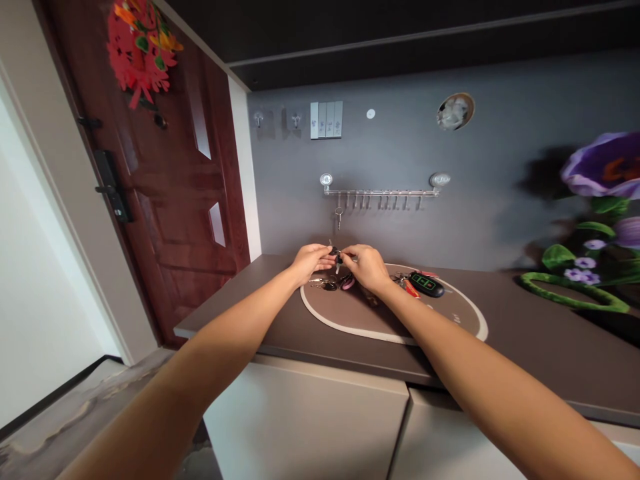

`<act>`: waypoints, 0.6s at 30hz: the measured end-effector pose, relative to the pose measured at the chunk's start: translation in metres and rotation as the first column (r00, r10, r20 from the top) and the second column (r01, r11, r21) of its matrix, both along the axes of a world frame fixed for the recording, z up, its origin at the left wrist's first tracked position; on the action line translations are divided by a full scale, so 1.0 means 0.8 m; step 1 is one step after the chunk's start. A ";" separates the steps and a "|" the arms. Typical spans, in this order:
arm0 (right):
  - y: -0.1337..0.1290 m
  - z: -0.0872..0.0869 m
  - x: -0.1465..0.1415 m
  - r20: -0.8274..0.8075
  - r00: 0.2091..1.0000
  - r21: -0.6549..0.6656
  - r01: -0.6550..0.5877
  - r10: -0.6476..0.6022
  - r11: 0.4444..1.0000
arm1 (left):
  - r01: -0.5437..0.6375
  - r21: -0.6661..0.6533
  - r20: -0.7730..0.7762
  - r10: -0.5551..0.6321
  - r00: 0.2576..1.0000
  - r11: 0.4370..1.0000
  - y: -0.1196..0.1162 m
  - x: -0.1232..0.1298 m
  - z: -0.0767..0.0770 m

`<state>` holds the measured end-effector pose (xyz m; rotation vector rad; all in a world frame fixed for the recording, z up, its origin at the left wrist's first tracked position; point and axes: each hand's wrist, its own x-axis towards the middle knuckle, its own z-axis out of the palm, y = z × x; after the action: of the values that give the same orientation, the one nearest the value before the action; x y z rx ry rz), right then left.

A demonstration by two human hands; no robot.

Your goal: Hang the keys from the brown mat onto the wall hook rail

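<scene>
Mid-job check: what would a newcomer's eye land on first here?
The big purple flower at the right edge and the red decoration on the brown door at upper left stand out most. Next come the left hand and right hand at centre, fingering what look like small keys below the hook rail.
</scene>
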<state>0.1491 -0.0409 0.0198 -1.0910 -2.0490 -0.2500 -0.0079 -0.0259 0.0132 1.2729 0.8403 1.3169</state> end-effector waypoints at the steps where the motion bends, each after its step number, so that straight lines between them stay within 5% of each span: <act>1: 0.001 0.000 0.000 -0.016 1.000 -0.005 -0.004 0.004 1.000 | 0.002 -0.002 0.000 -0.002 1.000 1.000 0.001 0.000 -0.001; 18: 0.007 -0.003 0.005 -0.326 0.944 -0.107 -0.089 0.050 0.990 | 0.089 0.021 -0.238 -0.081 0.968 0.996 0.001 0.005 -0.012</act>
<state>0.1530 -0.0349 0.0171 -1.0520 -1.8203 0.0865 -0.0042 -0.0250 0.0037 1.4951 0.9224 1.1278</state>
